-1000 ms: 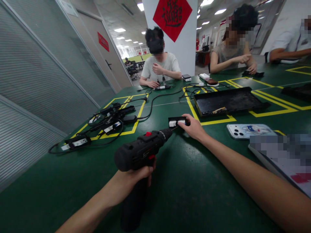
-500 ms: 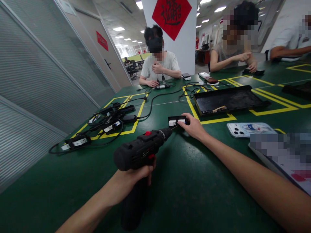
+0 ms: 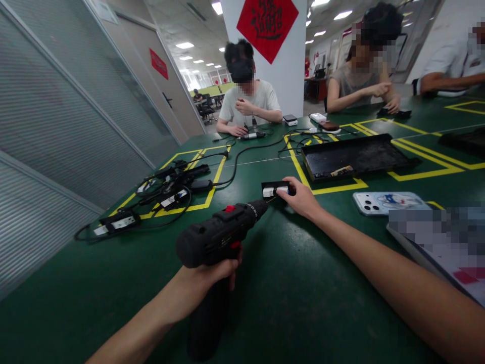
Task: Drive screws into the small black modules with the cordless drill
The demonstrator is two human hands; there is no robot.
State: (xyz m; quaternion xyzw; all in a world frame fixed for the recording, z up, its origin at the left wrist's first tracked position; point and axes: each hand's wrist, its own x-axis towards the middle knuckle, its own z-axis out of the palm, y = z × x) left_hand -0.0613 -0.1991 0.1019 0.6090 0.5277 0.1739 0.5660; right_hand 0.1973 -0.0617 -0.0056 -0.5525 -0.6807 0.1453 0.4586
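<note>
- The left hand (image 3: 212,280) gripped a black cordless screwdriver (image 3: 217,235), its bit pointed at a small black adapter (image 3: 275,189).
- The right hand (image 3: 303,198) pinned that adapter on the green table (image 3: 295,283).
- A pile of corded adapters (image 3: 166,189) lay to the left.
- A black tray (image 3: 356,157) and a phone (image 3: 386,202) sat to the right.
- Three people sat across the table.

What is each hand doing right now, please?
Left hand: closed around the handle of the black electric drill.
Right hand: holding the small black adapter on the green table.
</note>
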